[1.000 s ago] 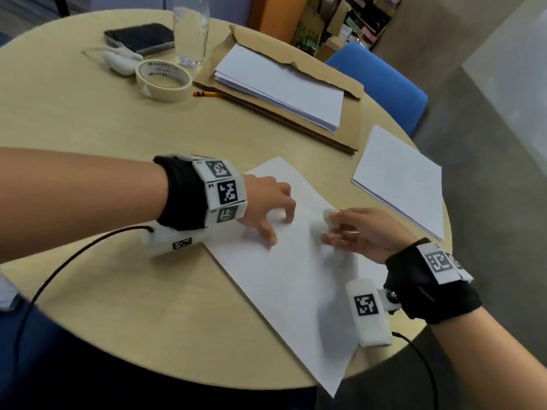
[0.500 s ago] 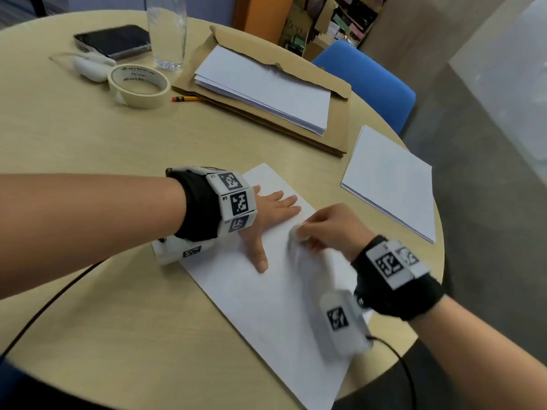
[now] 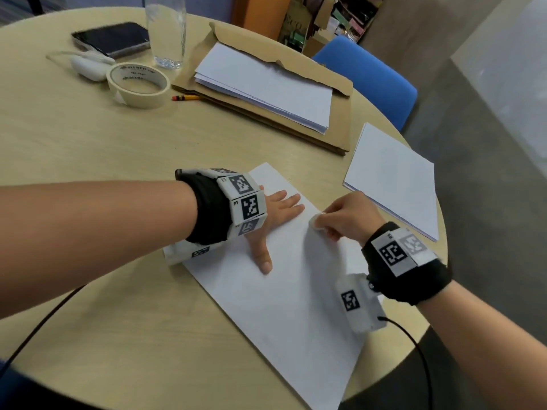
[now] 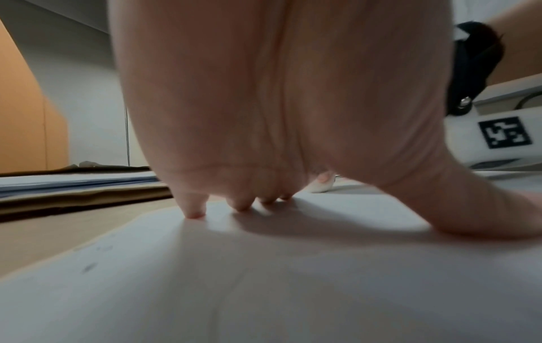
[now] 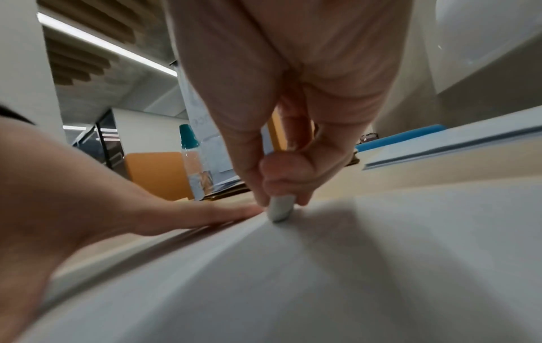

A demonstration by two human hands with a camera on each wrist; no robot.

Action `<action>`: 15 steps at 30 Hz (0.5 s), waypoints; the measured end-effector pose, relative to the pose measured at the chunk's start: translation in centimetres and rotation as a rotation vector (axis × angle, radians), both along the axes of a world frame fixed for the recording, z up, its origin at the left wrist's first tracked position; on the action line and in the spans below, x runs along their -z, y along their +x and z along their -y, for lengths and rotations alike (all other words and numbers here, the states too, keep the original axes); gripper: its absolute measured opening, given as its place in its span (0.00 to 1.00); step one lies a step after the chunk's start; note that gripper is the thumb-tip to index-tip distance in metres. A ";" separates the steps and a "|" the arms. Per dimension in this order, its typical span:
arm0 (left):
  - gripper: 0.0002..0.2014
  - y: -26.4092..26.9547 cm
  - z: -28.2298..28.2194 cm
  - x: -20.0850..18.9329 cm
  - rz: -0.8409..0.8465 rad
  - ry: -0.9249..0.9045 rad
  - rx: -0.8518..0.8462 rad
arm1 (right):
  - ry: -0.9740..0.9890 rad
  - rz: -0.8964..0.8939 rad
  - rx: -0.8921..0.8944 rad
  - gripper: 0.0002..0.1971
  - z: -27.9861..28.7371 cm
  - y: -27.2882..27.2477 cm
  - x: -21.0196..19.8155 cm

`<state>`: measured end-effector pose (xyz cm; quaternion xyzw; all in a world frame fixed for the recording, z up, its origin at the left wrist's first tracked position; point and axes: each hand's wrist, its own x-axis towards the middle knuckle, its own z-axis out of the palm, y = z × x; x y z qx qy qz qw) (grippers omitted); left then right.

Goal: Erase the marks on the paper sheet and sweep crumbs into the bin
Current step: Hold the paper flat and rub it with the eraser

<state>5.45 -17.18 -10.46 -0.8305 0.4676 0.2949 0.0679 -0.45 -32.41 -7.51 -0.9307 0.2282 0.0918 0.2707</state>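
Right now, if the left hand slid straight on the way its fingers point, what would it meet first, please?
Probably the right hand and the eraser it pinches on the paper sheet, just beyond the left hand; depth is uncertain.

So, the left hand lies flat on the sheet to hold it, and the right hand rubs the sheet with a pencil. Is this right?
Not quite. The left hand does lie flat on the sheet, but the right hand pinches a white eraser, not a pencil, and presses its tip on the sheet; the right wrist view shows this. The pencil lies by the tape.
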 end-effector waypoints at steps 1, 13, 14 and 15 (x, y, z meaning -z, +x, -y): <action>0.64 0.0 0.1 0.0 0.001 0.002 0.002 | -0.008 0.001 -0.021 0.08 -0.6 -0.2 0.1; 0.65 0.0 0.0 0.3 0.012 -0.014 0.006 | 0.014 0.035 0.035 0.08 0.6 0.3 0.2; 0.65 0.0 0.1 0.3 0.013 -0.016 0.005 | -0.005 0.034 -0.013 0.09 -0.2 -0.2 0.3; 0.65 0.0 0.1 0.3 0.016 -0.019 0.004 | 0.004 0.006 -0.081 0.09 -1.2 -0.9 0.6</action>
